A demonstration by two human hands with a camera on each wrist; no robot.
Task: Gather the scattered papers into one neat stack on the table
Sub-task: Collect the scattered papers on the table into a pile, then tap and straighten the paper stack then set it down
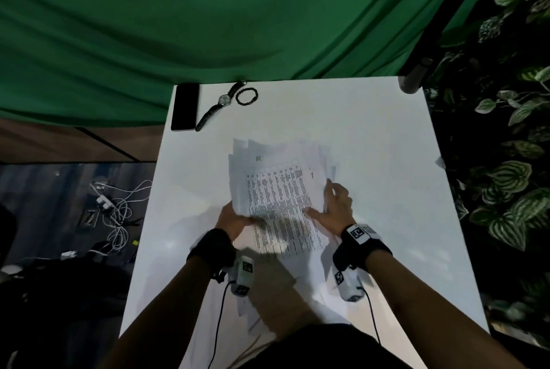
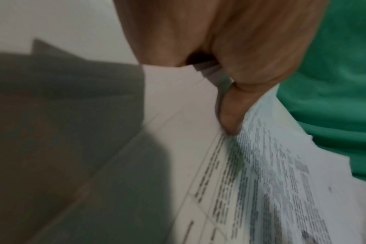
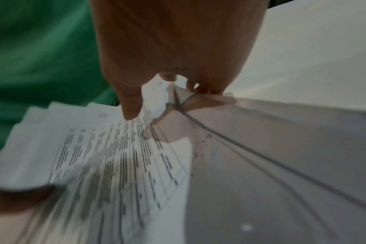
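A loose bundle of printed papers (image 1: pixel 276 190) is held up over the white table (image 1: pixel 387 160), its top sheet covered in rows of text. Sheet corners stick out unevenly at the far end. My left hand (image 1: pixel 235 219) grips the bundle's left edge, thumb on top (image 2: pixel 230 112) of the papers (image 2: pixel 272 181). My right hand (image 1: pixel 333 204) grips the right edge, thumb lying on the printed face (image 3: pixel 130 105) and fingers curled behind the papers (image 3: pixel 107 156). More white sheets (image 1: pixel 268 294) lie blurred near the table's front edge, below my wrists.
A black phone (image 1: pixel 185 106), a wristwatch (image 1: pixel 218 106) and a black bead bracelet (image 1: pixel 246 96) lie at the table's far left corner. Green cloth (image 1: pixel 208 26) hangs behind. Leafy plants (image 1: pixel 506 175) stand along the right side. White cables (image 1: pixel 116 207) lie on the floor at left.
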